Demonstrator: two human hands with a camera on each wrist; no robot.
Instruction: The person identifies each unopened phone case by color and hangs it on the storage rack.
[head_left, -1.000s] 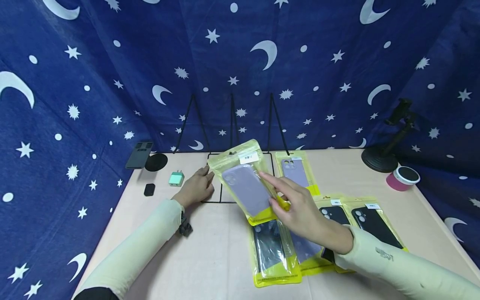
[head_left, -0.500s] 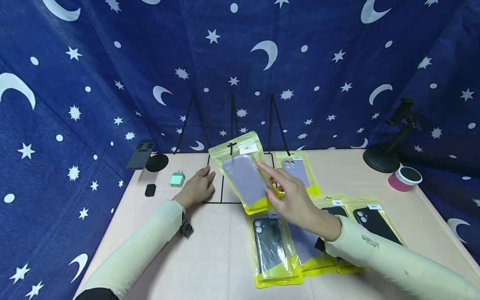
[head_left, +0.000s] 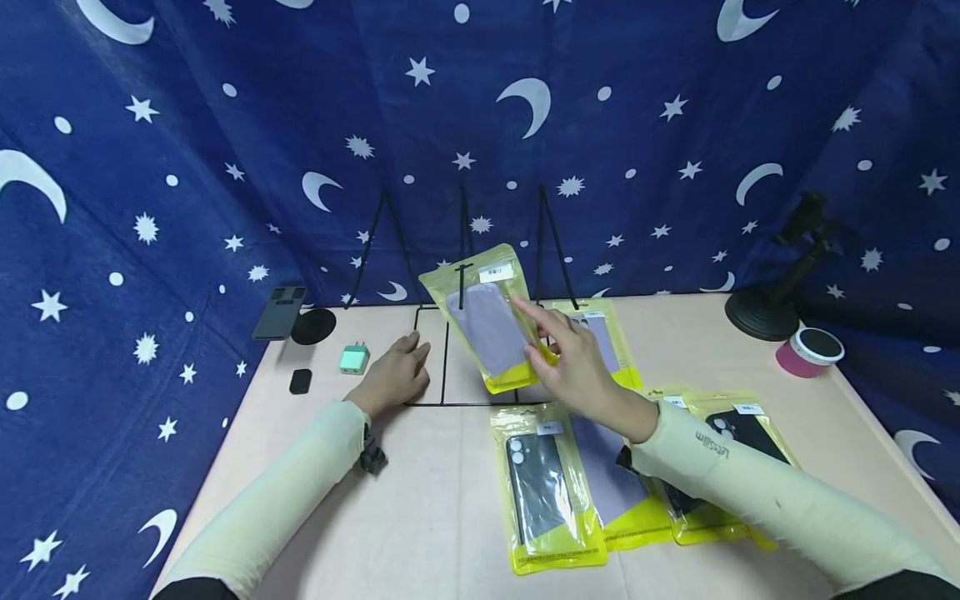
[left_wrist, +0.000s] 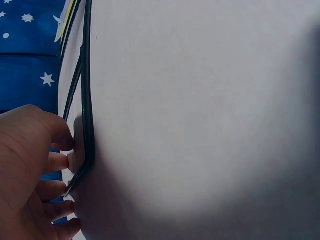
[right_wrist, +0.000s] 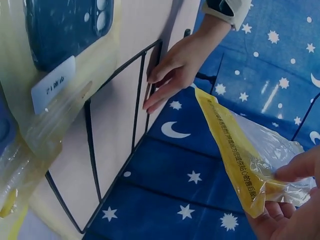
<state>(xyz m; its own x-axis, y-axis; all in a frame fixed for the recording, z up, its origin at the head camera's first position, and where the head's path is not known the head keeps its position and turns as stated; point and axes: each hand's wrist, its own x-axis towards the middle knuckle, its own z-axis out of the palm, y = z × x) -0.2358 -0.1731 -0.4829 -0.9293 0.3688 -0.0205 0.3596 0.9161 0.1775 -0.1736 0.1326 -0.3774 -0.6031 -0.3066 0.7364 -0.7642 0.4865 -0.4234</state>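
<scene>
My right hand (head_left: 577, 367) pinches a clear-and-yellow bag (head_left: 487, 333) with a light purple phone case inside, by its lower right side. The bag tilts, and the tip of a black wire rack's middle hook (head_left: 462, 287) shows in front of its top. In the right wrist view, thumb and fingers hold the bag's yellow end (right_wrist: 235, 155). My left hand (head_left: 392, 375) rests at the left edge of the rack base (head_left: 465, 405), fingers loosely extended. In the left wrist view, the fingertips (left_wrist: 62, 190) reach down beside the base's wire corner (left_wrist: 89, 155).
Another purple-case bag (head_left: 622, 350) is at the rack's right hook. Several bagged phone cases, including a dark one (head_left: 540, 483), lie in front. At left are a green charger (head_left: 354, 358), black object (head_left: 300, 381) and phone on a stand (head_left: 279, 313); at right, a pink tub (head_left: 802, 358) and black stand (head_left: 761, 315).
My right hand has carried the purple-case bag up and away from me, and the middle hook's tip has come into view in front of its top. The left hand has stayed in place.
</scene>
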